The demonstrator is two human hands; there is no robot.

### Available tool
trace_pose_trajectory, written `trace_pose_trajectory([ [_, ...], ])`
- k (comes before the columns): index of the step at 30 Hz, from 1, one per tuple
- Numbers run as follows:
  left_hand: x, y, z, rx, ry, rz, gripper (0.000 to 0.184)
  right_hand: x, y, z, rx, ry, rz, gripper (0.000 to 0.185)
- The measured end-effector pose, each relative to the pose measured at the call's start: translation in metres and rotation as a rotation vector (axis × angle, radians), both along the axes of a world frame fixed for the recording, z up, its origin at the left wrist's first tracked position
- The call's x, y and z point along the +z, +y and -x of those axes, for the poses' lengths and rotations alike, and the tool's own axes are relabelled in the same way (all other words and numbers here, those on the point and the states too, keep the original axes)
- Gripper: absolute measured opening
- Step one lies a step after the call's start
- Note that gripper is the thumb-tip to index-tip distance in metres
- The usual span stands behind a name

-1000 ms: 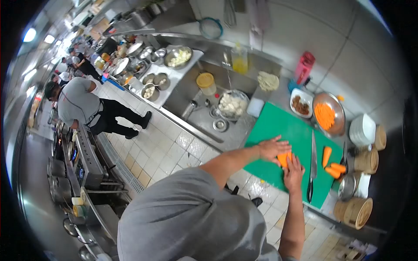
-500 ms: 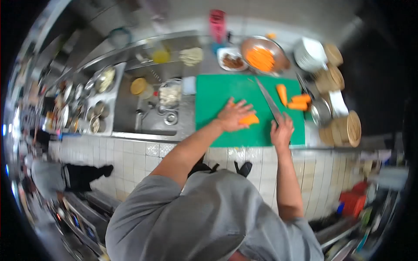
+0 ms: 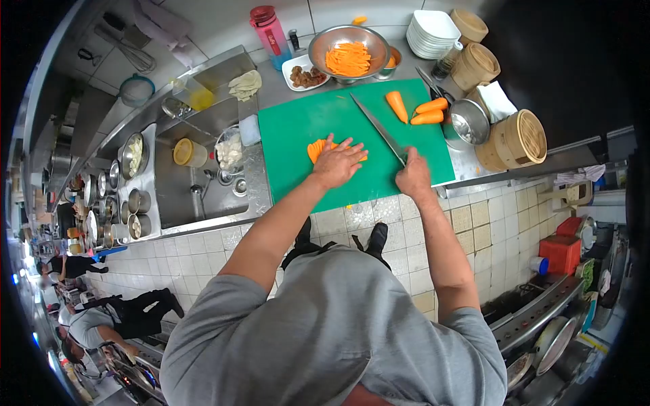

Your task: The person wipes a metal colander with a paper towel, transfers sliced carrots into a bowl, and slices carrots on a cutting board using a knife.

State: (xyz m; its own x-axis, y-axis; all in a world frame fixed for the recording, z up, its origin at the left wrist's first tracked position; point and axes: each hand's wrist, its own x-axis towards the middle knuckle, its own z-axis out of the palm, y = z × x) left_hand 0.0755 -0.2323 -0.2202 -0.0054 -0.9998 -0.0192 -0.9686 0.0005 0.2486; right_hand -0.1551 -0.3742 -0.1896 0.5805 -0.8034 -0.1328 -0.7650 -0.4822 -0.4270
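Orange carrot point(image 3: 315, 150) under splayed left hand point(image 3: 338, 164); right hand point(image 3: 414, 174) around knife point(image 3: 380, 129)

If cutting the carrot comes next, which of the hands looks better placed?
The right, I think: the right hand grips the knife above the green board. The left hand lies spread over the sliced carrot, better suited to steadying it.

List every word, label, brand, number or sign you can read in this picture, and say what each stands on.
None can be read for certain.
Pink bottle: lettering on its side, too small to read.
Small bottle by the white plates: any label is too small to read.
Knife: no marking can be made out.
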Motion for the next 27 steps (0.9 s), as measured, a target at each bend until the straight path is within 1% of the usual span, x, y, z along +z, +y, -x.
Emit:
trace_pose_trajectory([
  [1, 0.0, 0.001, 0.0, 0.006, -0.006, 0.012, 0.052, -0.002, 0.002, 0.002, 0.002, 0.0, -0.003, 0.061],
  [3, -0.005, 0.008, -0.006, -0.008, -0.013, 0.037, 0.052, -0.002, 0.01, 0.006, 0.004, -0.112, -0.022, 0.053],
  [4, -0.007, 0.011, -0.009, -0.025, -0.02, 0.063, 0.052, -0.001, 0.011, 0.006, 0.003, -0.114, -0.024, 0.053],
  [6, -0.004, 0.012, -0.012, -0.035, -0.017, 0.055, 0.052, 0.01, 0.017, 0.003, 0.006, -0.006, -0.12, 0.044],
  [10, -0.003, 0.014, -0.014, -0.044, 0.001, 0.023, 0.056, 0.016, 0.021, 0.0, 0.054, 0.043, -0.1, 0.037],
  [12, 0.007, 0.021, -0.013, -0.004, 0.008, 0.067, 0.056, 0.035, 0.032, 0.0, 0.074, 0.043, -0.137, 0.033],
  [14, 0.018, 0.022, -0.022, 0.026, 0.018, 0.113, 0.057, 0.037, 0.04, -0.003, 0.109, 0.054, -0.135, 0.031],
  [16, 0.025, 0.024, -0.041, 0.163, 0.142, 0.127, 0.057, 0.042, 0.049, -0.002, 0.122, 0.079, -0.146, 0.029],
  [17, 0.038, 0.021, -0.044, 0.156, 0.151, 0.123, 0.057, 0.049, 0.053, -0.006, 0.135, 0.092, -0.155, 0.026],
  [19, 0.071, 0.014, -0.047, 0.212, 0.133, -0.28, 0.063, 0.05, 0.056, -0.015, 0.145, 0.114, -0.167, 0.024],
  [20, 0.074, 0.011, -0.045, 0.21, 0.143, -0.283, 0.063, 0.047, 0.056, -0.02, 0.171, 0.155, -0.165, 0.023],
  [22, 0.073, 0.005, -0.039, 0.071, 0.211, -0.335, 0.069, 0.047, 0.057, -0.027, 0.205, 0.206, -0.165, 0.023],
  [23, 0.063, 0.002, -0.039, 0.074, 0.221, -0.338, 0.069, 0.054, 0.058, -0.03, 0.227, 0.245, -0.167, 0.023],
  [25, 0.039, -0.006, -0.041, 0.017, 0.18, -0.316, 0.075, 0.069, 0.063, -0.036, 0.25, 0.295, -0.175, 0.024],
  [27, 0.04, -0.015, -0.043, 0.015, 0.182, -0.368, 0.078, 0.082, 0.069, -0.042, 0.233, 0.388, -0.186, 0.024],
])
